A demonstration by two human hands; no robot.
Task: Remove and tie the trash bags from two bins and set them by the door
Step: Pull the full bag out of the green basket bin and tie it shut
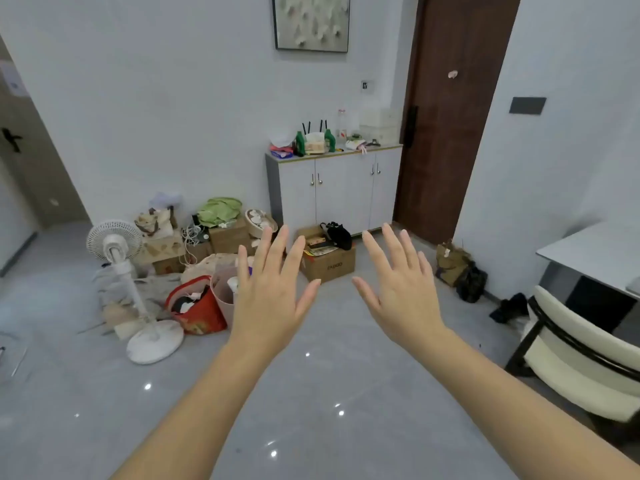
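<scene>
My left hand (pixel 270 292) and my right hand (pixel 398 289) are both stretched out in front of me, palms down, fingers spread, holding nothing. A dark brown door (pixel 453 116) stands at the back right. On the floor to the right of the door lie a brownish bag (pixel 450 263) and a black tied bag (pixel 471 284), side by side against the wall. A small pink bin (pixel 223 294) stands on the floor just left of my left hand, beside a red bag (pixel 199 311) with things in it.
A white standing fan (pixel 117 251) is on the left, with boxes and clutter behind it. An open cardboard box (pixel 327 263) sits before a grey cabinet (pixel 332 188). A table (pixel 595 251) and chair (pixel 575 355) fill the right side. Grey tiled floor (pixel 311 393) lies ahead.
</scene>
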